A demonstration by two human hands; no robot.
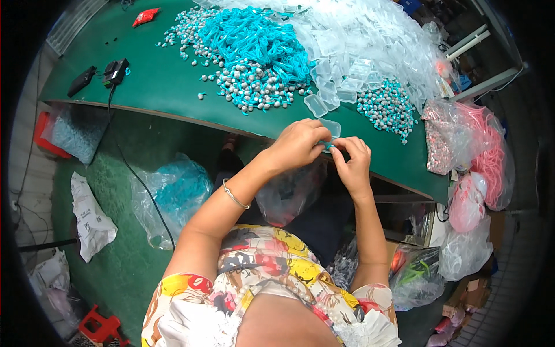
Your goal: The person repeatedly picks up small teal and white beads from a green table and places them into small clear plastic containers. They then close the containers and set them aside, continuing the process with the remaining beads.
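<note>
At the table's near edge, my left hand (299, 143) and my right hand (354, 165) meet with fingers closed around a small clear plastic case (330, 128). Its lid stands up behind the fingertips. A bit of teal cord (328, 146) shows between the thumbs; the rest of it is hidden by my fingers. Just beyond lies another open clear case (315, 106). Farther left are a heap of teal cords (254, 37) and a pile of small grey-and-teal plugs (254, 87). A second plug pile (387, 107) lies to the right of my hands.
A large mound of clear cases (370, 37) covers the back of the green table (156, 87). Black devices (115, 72) with a hanging cable sit at left, a red packet (145, 17) behind. Bags of pink cords (485, 144) hang at right. Filled plastic bags (173, 194) stand below.
</note>
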